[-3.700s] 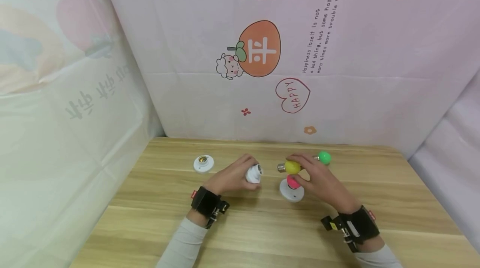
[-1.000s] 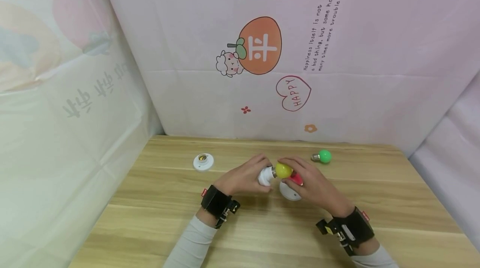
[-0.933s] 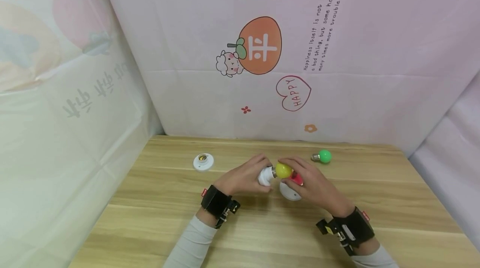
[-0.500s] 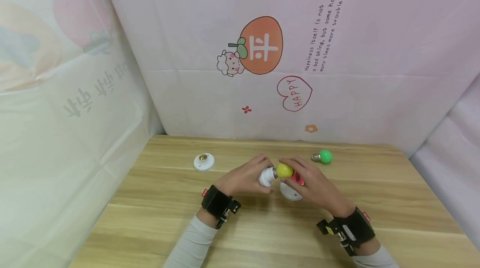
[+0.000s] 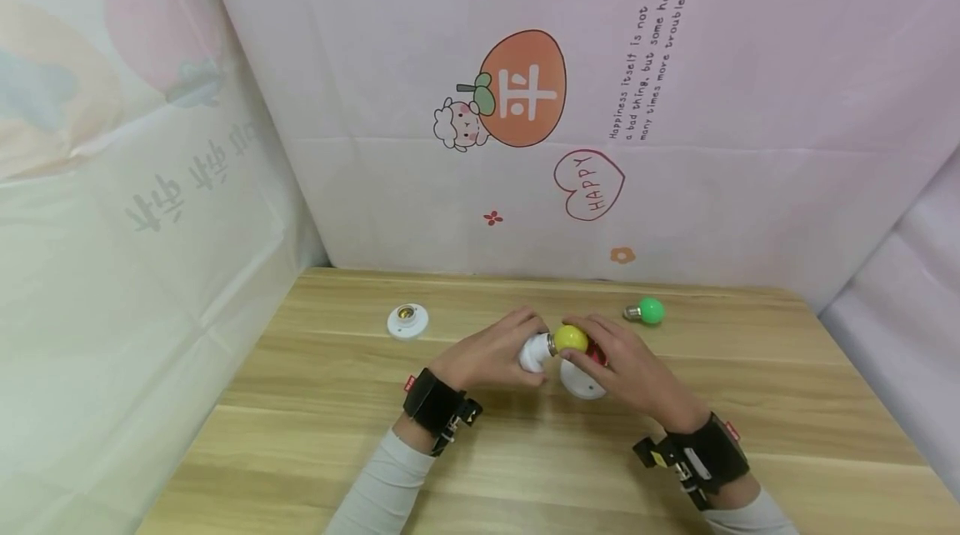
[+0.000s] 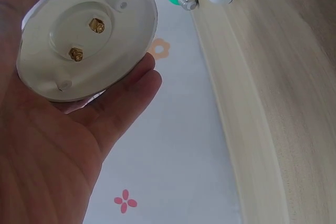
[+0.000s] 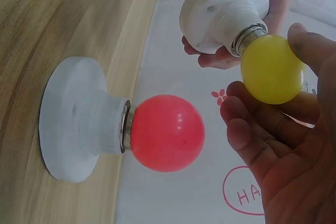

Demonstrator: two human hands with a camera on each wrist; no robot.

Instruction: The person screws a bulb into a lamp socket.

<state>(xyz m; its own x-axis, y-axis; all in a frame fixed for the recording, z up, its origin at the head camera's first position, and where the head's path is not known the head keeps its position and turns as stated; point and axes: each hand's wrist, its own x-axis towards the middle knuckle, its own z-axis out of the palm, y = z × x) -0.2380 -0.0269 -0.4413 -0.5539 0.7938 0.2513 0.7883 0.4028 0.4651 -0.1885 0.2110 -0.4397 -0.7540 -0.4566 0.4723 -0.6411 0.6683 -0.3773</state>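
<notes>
My left hand (image 5: 487, 354) grips a white lamp holder (image 5: 533, 353) above the table, its mouth turned to the right. In the left wrist view the round underside of that lamp holder (image 6: 113, 59) shows two brass screws. A yellow light bulb (image 5: 572, 339) has its metal screw base partly inside the mouth. The fingers and thumb of my right hand (image 5: 637, 368) are round the yellow glass from the right. Just behind this hand, a pink bulb (image 7: 168, 132) is seated in a second white lamp holder (image 7: 73, 119), which stands upright on the table.
A green bulb (image 5: 651, 311) lies on its side at the back right of the wooden table (image 5: 510, 468). Toward the back left is a third lamp holder (image 5: 407, 323), with no bulb in it. A printed cloth (image 5: 420, 202) hangs behind the table's rear edge.
Since the oldest frame, the left hand has brought its lamp holder right and the yellow bulb has moved left into its mouth. Over the last second the right fingers have shifted on the bulb.
</notes>
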